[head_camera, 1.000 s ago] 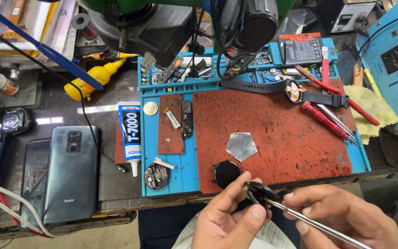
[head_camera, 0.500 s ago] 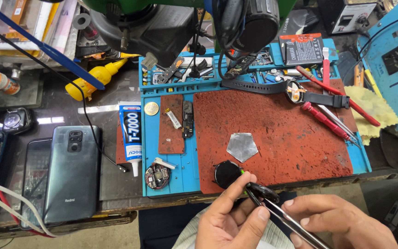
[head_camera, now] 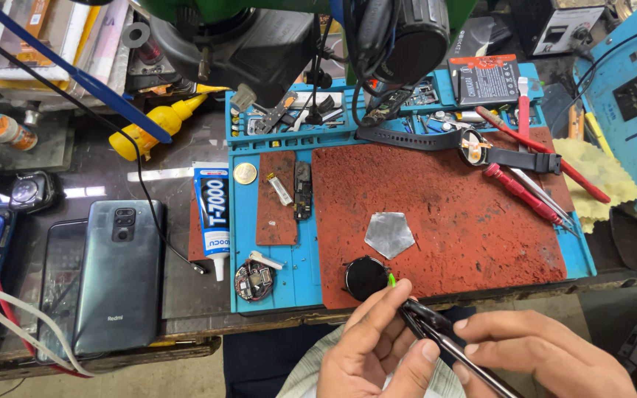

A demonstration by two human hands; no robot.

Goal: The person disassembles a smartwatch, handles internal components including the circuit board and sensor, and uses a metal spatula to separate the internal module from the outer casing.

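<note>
Tweezers [head_camera: 444,340] are lying between both hands at the near edge of the counter [head_camera: 186,309], with their tips pointing toward a small green piece [head_camera: 391,280]. The right hand [head_camera: 547,357] is closing its fingers around the tweezers. The left hand [head_camera: 374,346] is pinching them near the tips. Just beyond, a round black disc [head_camera: 365,278] is resting on the red mat [head_camera: 444,214], near a grey five-sided plate [head_camera: 389,234]. Farther left, a glue tube [head_camera: 213,210] and a phone [head_camera: 116,276] are lying.
</note>
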